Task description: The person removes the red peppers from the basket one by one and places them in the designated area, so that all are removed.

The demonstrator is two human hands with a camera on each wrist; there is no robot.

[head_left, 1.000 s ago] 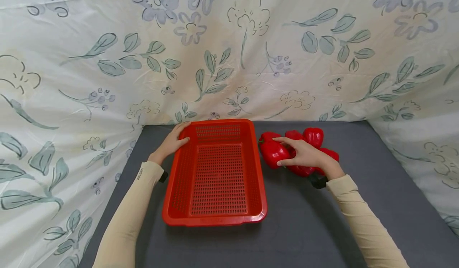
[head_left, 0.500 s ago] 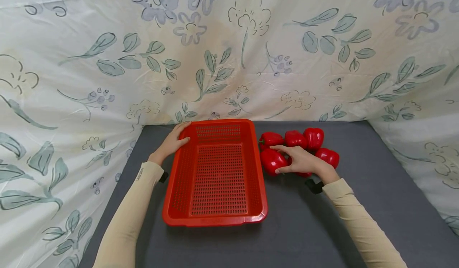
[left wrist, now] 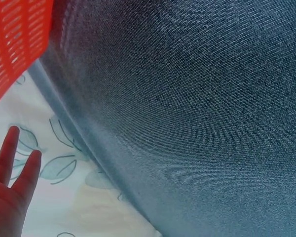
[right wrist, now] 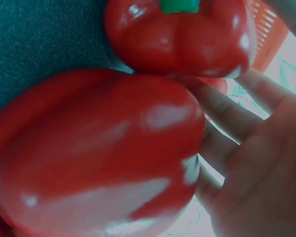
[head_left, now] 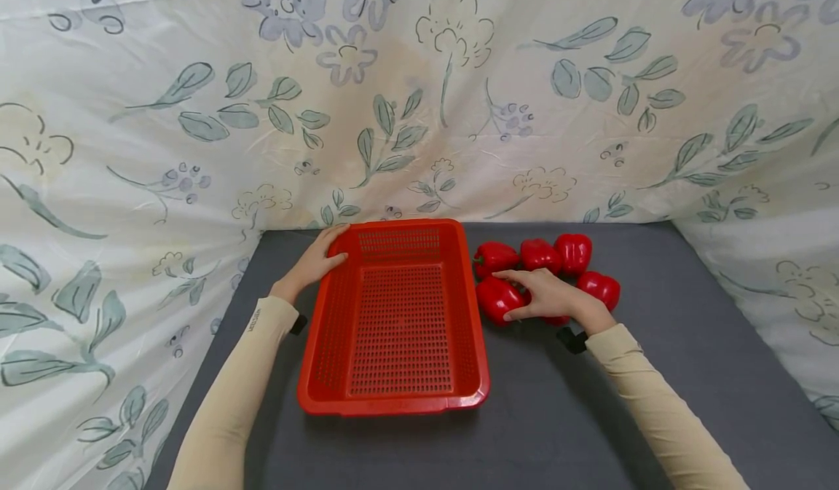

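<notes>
My right hand (head_left: 547,292) pinches a glossy red bell pepper (head_left: 499,301) between thumb and fingers, beside the basket's right rim. In the right wrist view this bell pepper (right wrist: 182,42) shows its green stem, and a bigger red bell pepper (right wrist: 98,153) lies closer to the camera, near the fingers. The left hand (head_left: 317,259) rests on the upper left rim of a red plastic basket (head_left: 393,404), its thumb over the edge. In the left wrist view that hand's fingers (left wrist: 25,177) are straight and spread, outside the slotted basket wall (left wrist: 15,44).
Several other red bell peppers lie behind and around the right hand: one at the back left (head_left: 496,258), a middle one (head_left: 540,255), a back right one (head_left: 573,252) and a right one (head_left: 599,288). A dark grey cloth (head_left: 557,417) covers the table. Floral fabric (head_left: 419,97) hangs behind.
The right hand has moved slightly toward the person with the bell pepper, drawing it away from the peppers behind, then stays nearly still. The left hand and basket have not moved.
</notes>
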